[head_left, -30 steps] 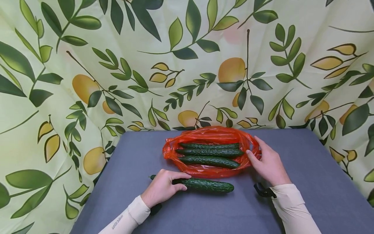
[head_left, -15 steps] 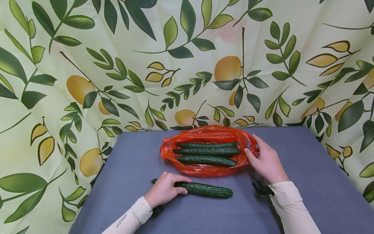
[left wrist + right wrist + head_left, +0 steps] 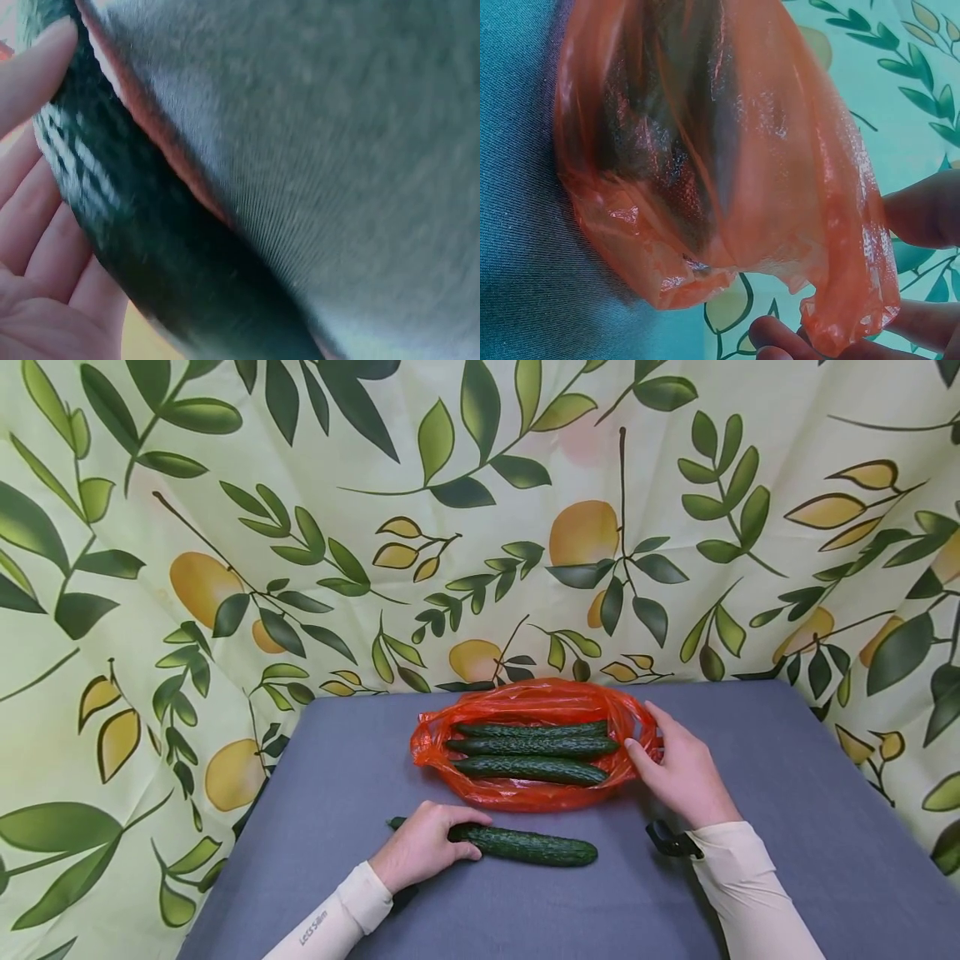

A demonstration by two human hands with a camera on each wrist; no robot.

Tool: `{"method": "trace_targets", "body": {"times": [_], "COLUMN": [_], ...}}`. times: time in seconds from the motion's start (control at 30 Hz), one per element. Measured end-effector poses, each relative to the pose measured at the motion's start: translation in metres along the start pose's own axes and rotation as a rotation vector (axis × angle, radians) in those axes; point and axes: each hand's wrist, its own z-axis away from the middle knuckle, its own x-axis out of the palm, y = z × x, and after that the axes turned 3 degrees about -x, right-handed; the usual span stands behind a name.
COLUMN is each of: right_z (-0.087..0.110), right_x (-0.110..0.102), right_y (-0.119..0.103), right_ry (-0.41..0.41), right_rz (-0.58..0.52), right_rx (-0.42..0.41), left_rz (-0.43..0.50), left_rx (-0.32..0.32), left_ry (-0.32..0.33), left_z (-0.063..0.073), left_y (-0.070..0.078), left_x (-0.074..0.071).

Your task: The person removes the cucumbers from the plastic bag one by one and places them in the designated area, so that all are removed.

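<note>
"At the back, what's biggest?"
"Pale fabric backdrop (image 3: pixel 495 539) w/ green-leaf & orange-fruit print. Then flat grey cloth-topped table (image 3: pixel 585 910)."
"OK, on it?"
"Thin red see-thru plastic bag (image 3: pixel 517 795), mouth gaping up, w/ 3 long dark-green bumpy cucumbers (image 3: pixel 536 746) side by side inside. Single dark-green cucumber (image 3: pixel 536 847) just in front of bag, apart from it."
"Hands?"
"L hand (image 3: pixel 422 846): thumb & fingers round single cucumber's L half. R hand (image 3: pixel 688 777): pinching bag's R end btwn thumb & fingers."

left sleeve (image 3: pixel 311 931): cream, is bearing small dark lettering
right sleeve (image 3: pixel 750 893): is showing plain cream
right wrist piece (image 3: pixel 667 841): is showing black
</note>
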Motion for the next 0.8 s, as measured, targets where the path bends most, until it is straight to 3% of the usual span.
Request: {"method": "trace_targets", "body": {"times": [0.23, 0.53, 0.67, 0.8], "right_z": [0.001, 0.001, 0.002, 0.002], "right_x": [-0.001, -0.003, -0.003, -0.003], "right_y": [-0.001, 0.0, 0.0, 0.001], "right_ry": [-0.001, 0.0, -0.002, -0.003], "right_rz": [0.001, -0.002, -0.004, -0.007], "right_rx": [0.003, -0.007, -0.007, -0.002], "left_rz": [-0.022, -0.008, 0.066, 0.096], "left_rx": [0.004, 0.038, 0.082, 0.147], "left_ry": [-0.053, -0.045, -0.055, -0.033], "left_z": [0.001, 0.002, 0.0, -0.011], "left_y": [0.002, 0.009, 0.02, 0.039], "left_x": [-0.001, -0.003, -0.012, -0.03]}}
